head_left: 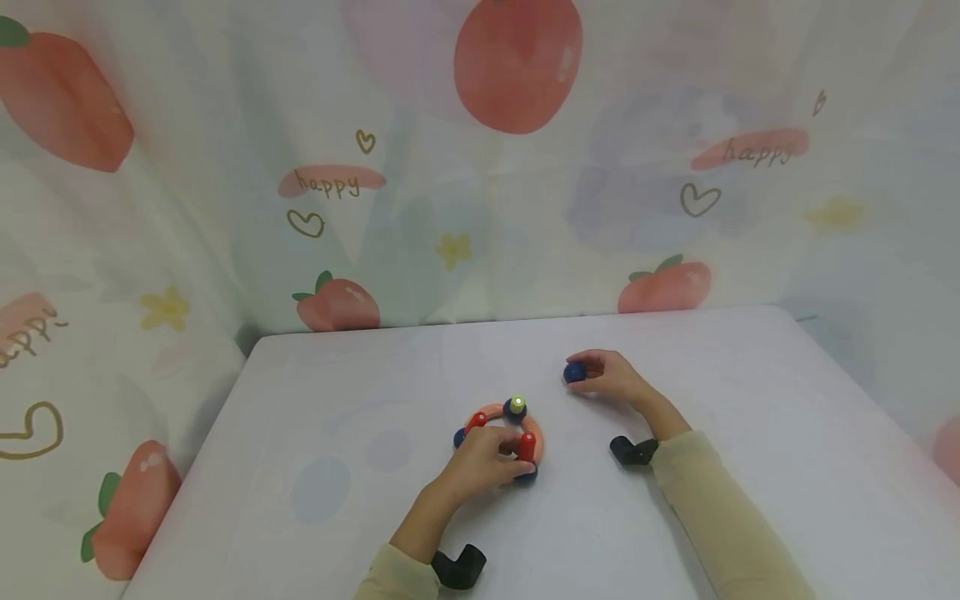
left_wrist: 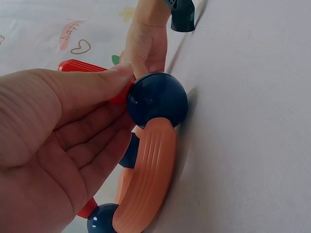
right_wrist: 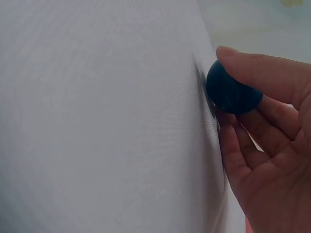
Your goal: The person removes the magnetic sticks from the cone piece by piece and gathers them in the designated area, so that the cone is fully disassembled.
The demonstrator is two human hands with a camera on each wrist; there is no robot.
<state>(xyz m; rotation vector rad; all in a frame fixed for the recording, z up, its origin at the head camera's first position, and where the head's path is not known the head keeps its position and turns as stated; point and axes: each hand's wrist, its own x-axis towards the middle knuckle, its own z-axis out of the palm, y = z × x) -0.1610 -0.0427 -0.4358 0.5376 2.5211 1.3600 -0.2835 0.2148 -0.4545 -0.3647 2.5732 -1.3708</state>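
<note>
Peach-printed curtains [head_left: 480,167] hang all around, lettered "happy" here and there, and a pale white surface [head_left: 750,467] spreads out below me. Near its middle lies a toy ring [head_left: 498,437], flat on the surface, its orange curved segment [left_wrist: 146,179] joined by dark blue balls [left_wrist: 157,99] and short red rods [head_left: 528,446]; a ball with a green top [head_left: 517,407] sits at the far side. My left hand [head_left: 480,462] grips the ring's near edge, thumb pressed against a red rod right beside a blue ball. Off to the right, well apart from the ring, my right hand [head_left: 611,375] pinches a loose blue ball [head_left: 574,372] against the surface.
</note>
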